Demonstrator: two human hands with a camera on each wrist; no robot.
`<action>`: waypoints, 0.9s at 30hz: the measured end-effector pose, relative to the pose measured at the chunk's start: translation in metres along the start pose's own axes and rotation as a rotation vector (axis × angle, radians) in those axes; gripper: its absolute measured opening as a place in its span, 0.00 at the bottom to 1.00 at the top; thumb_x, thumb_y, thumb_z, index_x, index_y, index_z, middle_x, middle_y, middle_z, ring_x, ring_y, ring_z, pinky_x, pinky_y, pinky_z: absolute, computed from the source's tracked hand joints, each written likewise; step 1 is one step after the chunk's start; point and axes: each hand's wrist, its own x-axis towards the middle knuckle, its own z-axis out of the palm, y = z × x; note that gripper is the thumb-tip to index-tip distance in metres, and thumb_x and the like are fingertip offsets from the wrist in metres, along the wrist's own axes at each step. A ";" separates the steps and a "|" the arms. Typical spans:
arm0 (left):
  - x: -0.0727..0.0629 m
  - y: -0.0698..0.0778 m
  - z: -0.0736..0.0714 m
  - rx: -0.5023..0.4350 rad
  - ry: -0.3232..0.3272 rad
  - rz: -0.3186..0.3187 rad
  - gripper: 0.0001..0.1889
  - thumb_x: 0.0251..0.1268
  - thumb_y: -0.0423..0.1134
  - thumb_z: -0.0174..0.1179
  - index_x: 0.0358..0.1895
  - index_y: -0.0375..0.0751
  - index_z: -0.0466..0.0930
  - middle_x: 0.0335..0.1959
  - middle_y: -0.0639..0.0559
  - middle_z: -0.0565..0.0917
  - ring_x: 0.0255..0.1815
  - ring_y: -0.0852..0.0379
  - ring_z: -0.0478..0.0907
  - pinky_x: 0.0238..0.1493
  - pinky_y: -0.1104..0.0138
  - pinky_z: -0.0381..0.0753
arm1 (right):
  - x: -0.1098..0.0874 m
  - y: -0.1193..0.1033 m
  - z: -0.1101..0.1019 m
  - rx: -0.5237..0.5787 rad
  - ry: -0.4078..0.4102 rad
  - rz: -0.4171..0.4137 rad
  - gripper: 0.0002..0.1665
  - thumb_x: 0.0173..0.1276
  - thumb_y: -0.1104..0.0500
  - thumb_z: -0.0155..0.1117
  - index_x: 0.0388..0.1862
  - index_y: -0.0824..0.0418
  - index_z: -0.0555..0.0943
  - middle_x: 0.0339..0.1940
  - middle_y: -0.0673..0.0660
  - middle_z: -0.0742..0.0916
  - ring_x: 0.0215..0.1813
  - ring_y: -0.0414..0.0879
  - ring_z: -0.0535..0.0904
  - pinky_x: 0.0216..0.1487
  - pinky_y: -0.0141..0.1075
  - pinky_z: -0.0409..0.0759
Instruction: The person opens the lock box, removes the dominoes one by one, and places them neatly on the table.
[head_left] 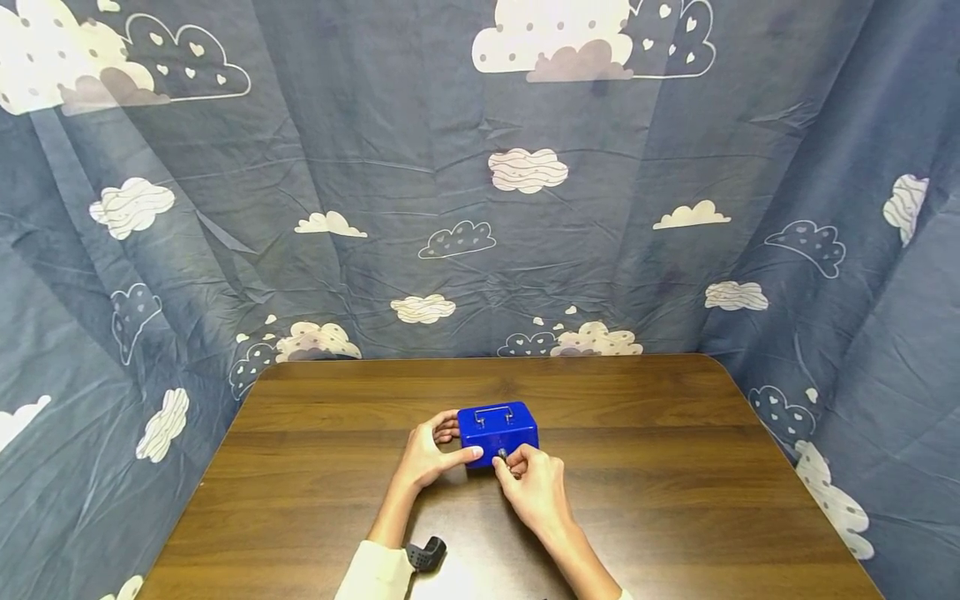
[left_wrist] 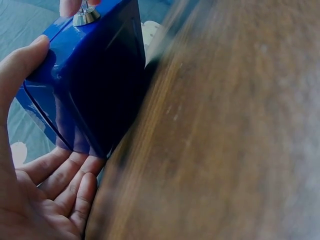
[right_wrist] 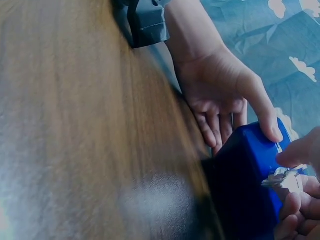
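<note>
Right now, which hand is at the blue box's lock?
The right hand, pinching a key there; the left hand instead touches the blue box, thumb on its front.

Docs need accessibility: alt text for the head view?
A person's left hand holds a small blue box with a top handle by its left side, while the right hand pinches a small metal part at its front. Wooden table beneath, cloud-patterned fabric behind.

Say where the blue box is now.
The blue box sits lower middle in the head view, on the table, left grip around its left side, right grip at its front.
</note>
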 end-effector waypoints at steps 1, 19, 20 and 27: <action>0.000 0.000 0.000 0.001 0.002 0.002 0.40 0.47 0.46 0.82 0.65 0.34 0.77 0.51 0.43 0.89 0.52 0.51 0.86 0.58 0.59 0.84 | -0.001 0.000 0.000 0.001 0.003 -0.005 0.12 0.58 0.59 0.78 0.21 0.54 0.82 0.17 0.47 0.86 0.22 0.31 0.78 0.25 0.28 0.77; 0.000 -0.003 0.000 -0.006 -0.002 -0.024 0.40 0.47 0.46 0.82 0.66 0.35 0.77 0.51 0.45 0.89 0.53 0.52 0.86 0.59 0.60 0.84 | -0.003 -0.002 0.002 -0.018 -0.019 -0.011 0.12 0.59 0.62 0.76 0.20 0.55 0.82 0.14 0.44 0.83 0.19 0.30 0.71 0.22 0.27 0.72; 0.000 -0.002 -0.001 -0.004 -0.002 -0.021 0.40 0.47 0.45 0.82 0.66 0.35 0.77 0.51 0.44 0.89 0.52 0.53 0.86 0.59 0.60 0.84 | -0.003 -0.002 0.002 -0.015 -0.020 -0.009 0.12 0.59 0.62 0.76 0.20 0.55 0.82 0.14 0.44 0.83 0.19 0.30 0.71 0.22 0.27 0.71; 0.001 -0.001 -0.002 0.014 0.002 -0.009 0.40 0.46 0.45 0.82 0.65 0.36 0.78 0.50 0.44 0.89 0.52 0.53 0.86 0.58 0.58 0.84 | -0.003 -0.002 0.001 0.032 -0.028 0.019 0.12 0.61 0.62 0.76 0.20 0.55 0.82 0.15 0.45 0.83 0.19 0.30 0.71 0.22 0.27 0.72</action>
